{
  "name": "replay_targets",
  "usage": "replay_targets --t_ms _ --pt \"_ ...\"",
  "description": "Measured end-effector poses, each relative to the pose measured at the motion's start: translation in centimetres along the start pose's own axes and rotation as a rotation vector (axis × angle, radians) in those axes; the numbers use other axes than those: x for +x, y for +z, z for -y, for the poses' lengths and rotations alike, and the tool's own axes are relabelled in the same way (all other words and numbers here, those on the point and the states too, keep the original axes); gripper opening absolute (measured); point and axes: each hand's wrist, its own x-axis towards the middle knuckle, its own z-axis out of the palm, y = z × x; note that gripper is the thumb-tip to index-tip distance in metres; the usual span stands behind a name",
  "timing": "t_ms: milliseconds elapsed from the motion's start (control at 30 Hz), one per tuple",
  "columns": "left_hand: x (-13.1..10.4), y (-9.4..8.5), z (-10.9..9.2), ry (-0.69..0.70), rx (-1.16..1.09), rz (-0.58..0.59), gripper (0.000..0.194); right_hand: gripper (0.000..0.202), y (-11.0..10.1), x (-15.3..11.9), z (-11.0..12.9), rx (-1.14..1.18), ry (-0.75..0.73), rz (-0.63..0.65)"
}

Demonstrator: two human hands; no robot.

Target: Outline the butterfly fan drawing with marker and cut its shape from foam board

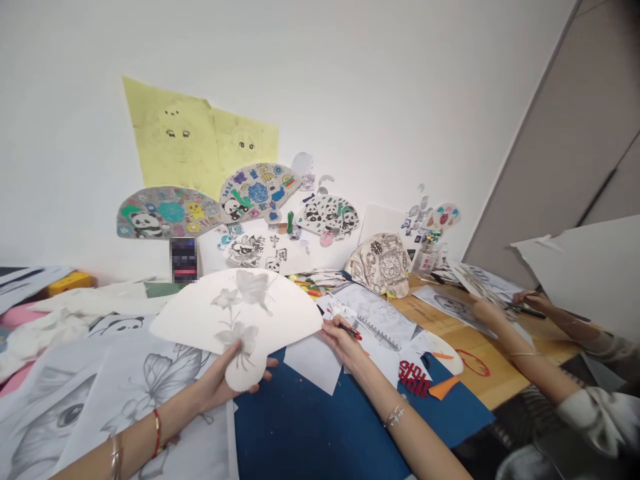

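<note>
Pinching fan [240, 317] w/ L+R fingers [336, 331]

The left arm [186, 403] wears a red band [157, 427] and silvery bangle [116, 457], the right arm [376, 393] silvery links [394, 417].

Around me it looks like an art or craft studio: panda-painted fans [167, 217] cover the white wall [360, 87] beside yellow sheets [175, 150] of sketched eyes, while a flower-sketched paper fan [195, 313], pencil drawings [50, 420], a spiral sketchbook [373, 313] and scattered coloured pens [314, 289] crowd the wooden table [500, 373], shared with a co-worker [520, 340].
</note>
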Motion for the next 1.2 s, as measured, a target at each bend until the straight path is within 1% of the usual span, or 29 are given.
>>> replay_targets --t_ms 100,200,300,467,733,1033,1200 --pt "0.1 0.1 -0.2 0.018 -0.024 -0.03 0.051 0.04 0.2 -0.1 0.2 0.038 0.085 0.09" --pt "0.1 0.3 -0.4 0.033 -0.042 -0.039 0.05 0.037 0.4 -0.3 0.4 0.059 0.127 0.124" --pt "0.0 0.6 -0.5 0.051 -0.044 -0.034 0.05 0.03 0.5 -0.6 0.7 0.065 0.132 0.126" --pt "0.1 1.1 -0.7 0.055 -0.03 -0.049 0.052 0.028 0.8 -0.8 1.4 0.088 0.121 0.114" --pt "0.0 0.9 -0.7 0.037 -0.033 -0.046 0.055 0.025 0.8 -0.7 2.1 0.123 0.149 0.107" --pt "-0.1 1.1 -0.7 0.014 -0.047 -0.047 0.058 0.028 0.6 -1.1 2.4 0.1 0.133 0.129" --pt "-0.1 1.2 -0.7 0.018 -0.036 -0.031 0.058 0.033 0.4 -0.7 2.1 0.043 0.086 0.122"
